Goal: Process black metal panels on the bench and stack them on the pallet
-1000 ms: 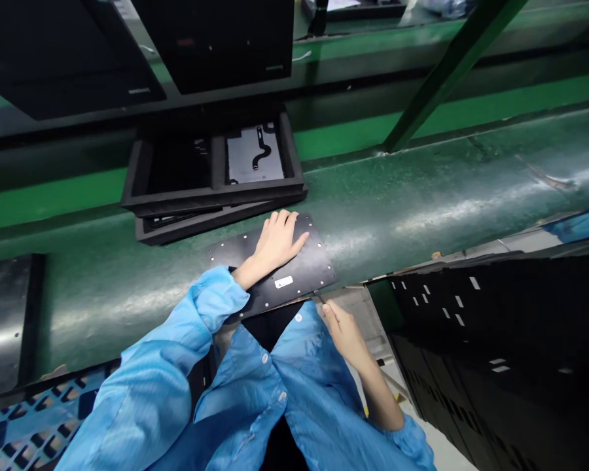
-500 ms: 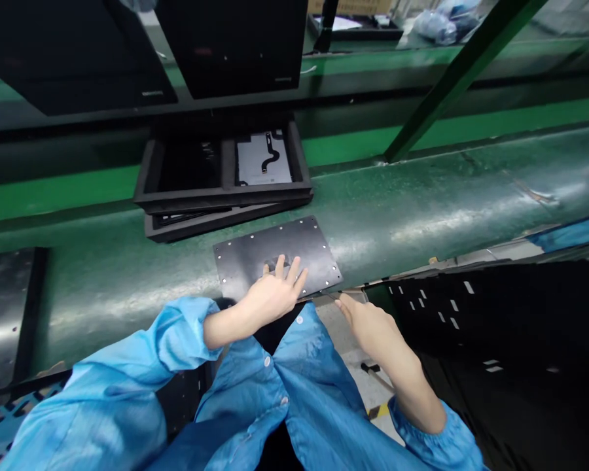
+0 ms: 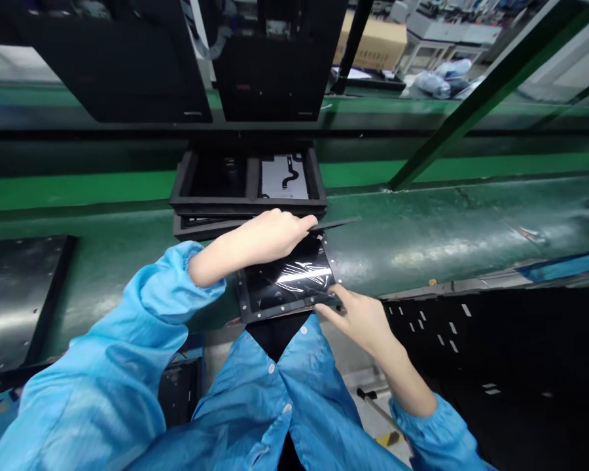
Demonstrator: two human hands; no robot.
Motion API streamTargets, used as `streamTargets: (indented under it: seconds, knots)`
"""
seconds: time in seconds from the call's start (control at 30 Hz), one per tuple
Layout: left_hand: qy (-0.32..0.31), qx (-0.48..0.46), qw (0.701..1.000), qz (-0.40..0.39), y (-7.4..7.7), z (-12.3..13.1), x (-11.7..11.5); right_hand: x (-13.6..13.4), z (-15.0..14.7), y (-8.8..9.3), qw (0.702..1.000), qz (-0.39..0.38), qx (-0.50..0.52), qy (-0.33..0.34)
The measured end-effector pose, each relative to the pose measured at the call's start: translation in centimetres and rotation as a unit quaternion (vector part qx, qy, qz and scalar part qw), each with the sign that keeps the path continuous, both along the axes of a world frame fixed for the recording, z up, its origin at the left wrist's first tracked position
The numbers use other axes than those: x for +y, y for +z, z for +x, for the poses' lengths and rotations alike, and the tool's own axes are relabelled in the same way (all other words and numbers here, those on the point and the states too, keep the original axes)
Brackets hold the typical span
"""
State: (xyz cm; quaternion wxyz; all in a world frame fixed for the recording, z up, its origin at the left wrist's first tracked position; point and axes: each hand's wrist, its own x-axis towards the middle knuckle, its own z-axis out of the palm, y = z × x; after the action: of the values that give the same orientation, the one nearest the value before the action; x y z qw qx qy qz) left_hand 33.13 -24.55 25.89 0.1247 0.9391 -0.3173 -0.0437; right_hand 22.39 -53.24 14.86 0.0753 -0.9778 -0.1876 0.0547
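A thin black cover plate, seen nearly edge-on, is raised and tilted with my left hand closed on its edge. Beneath it on the bench lies a black frame with small silver dots along its rim. Inside the frame is a glossy dark panel with bright wrinkled reflections, perhaps from a film. My right hand is at the near right corner of the frame, thumb and forefinger apart, the forefinger touching the panel's edge. My left hand and the plate hide the far side of the frame.
Stacked black foam trays stand behind the frame, holding a dark panel and a white-grey one with a black ribbon cable. Another black plate lies at left. A green post rises at right; a large dark sheet hangs below.
The cover plate has been lifted off the frame by my left hand, baring the glossy panel. My right hand has moved from below the bench edge to the frame's corner. The view has shifted.
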Motion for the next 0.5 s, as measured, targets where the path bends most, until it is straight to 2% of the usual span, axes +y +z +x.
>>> streamTargets:
  seconds: [0.2,0.33,0.4,0.5]
  knots:
    - [-0.005,-0.011,1.0,-0.025,0.3,1.9,0.6,3.6,5.3,-1.2,0.973,-0.024,-0.025,0.227]
    - [-0.008,-0.004,0.999,-0.043,0.8,3.0,1.1,4.1,6.9,-0.9,0.936,0.09,-0.022,0.34]
    - [-0.014,-0.003,0.998,-0.057,1.0,3.7,1.3,4.0,6.9,-0.3,0.915,0.143,-0.007,0.376]
    - [-0.02,0.0,0.997,-0.072,1.2,4.7,1.6,3.8,7.1,1.0,0.914,0.14,-0.027,0.381]
